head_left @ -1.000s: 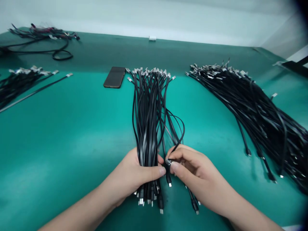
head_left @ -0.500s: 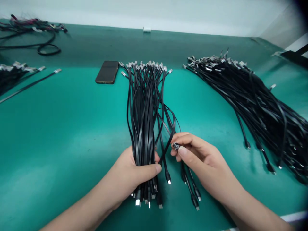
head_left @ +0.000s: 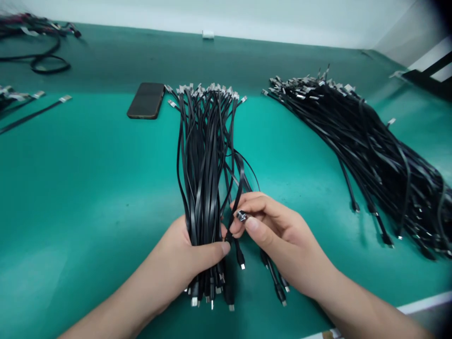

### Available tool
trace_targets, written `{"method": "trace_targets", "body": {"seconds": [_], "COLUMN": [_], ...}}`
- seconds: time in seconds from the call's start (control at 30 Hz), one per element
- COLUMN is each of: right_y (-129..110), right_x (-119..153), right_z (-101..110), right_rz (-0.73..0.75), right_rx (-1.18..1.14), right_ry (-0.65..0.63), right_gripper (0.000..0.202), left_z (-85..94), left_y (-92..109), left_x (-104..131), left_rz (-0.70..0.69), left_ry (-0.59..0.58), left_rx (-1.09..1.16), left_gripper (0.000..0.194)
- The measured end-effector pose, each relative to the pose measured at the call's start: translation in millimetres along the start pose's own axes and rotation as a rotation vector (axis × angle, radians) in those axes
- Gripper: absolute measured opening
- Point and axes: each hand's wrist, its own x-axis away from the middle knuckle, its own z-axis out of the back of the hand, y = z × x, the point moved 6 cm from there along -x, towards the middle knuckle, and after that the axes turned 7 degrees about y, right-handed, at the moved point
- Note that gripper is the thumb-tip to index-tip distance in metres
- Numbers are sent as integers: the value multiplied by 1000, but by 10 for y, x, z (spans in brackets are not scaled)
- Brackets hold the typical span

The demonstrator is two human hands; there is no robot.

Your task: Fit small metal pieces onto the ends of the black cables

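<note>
A thick bundle of flat black cables [head_left: 205,179] lies lengthwise in front of me, silver plugs at the far end and small connectors at the near end. My left hand [head_left: 196,252] is wrapped round its lower part, thumb across the top. Just right of it, my right hand [head_left: 270,230] pinches a small black connector with a shiny metal tip [head_left: 242,216] between thumb and fingers. Beneath the right hand, a few loose cable ends [head_left: 279,295] stick out toward me. Another cable end [head_left: 240,260] hangs between the two hands.
A larger pile of black cables [head_left: 374,150] covers the right side of the green table [head_left: 106,179]. A dark phone [head_left: 146,100] lies left of the bundle's far end. More cables [head_left: 52,106] and a tangle of wires [head_left: 42,30] are at the left.
My right hand has moved left with the connector, closer to the bundle and my left hand. The whole view has shifted slightly; my left hand keeps its grip.
</note>
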Motion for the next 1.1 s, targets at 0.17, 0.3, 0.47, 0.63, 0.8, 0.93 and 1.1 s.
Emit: {"method": "trace_targets", "body": {"seconds": [0.17, 0.3, 0.47, 0.63, 0.8, 0.93, 1.1], "right_y": [-53, 0, 116, 71, 18, 25, 39], "right_x": [63, 111, 146, 152, 168, 146, 140], "right_z": [177, 266, 150, 109, 100, 79, 64], "right_rz": [27, -5, -131, -109, -88, -88, -93], "right_rx": [170, 423, 486, 696, 829, 834, 800], "right_ry": [103, 150, 6, -41, -74, -90, -98], "right_gripper": [11, 16, 29, 19, 13, 16, 14], "left_z": [32, 45, 16, 11, 16, 18, 21], "left_y": [-60, -59, -17, -26, -40, -33, -30], "left_x": [33, 39, 22, 24, 45, 45, 29], "left_rz": [97, 116, 85, 105, 117, 121, 129], "left_ry": [5, 31, 24, 31, 30, 26, 41], "left_rx": [74, 69, 68, 81, 89, 87, 63], "left_gripper": [24, 24, 23, 21, 20, 20, 22]}}
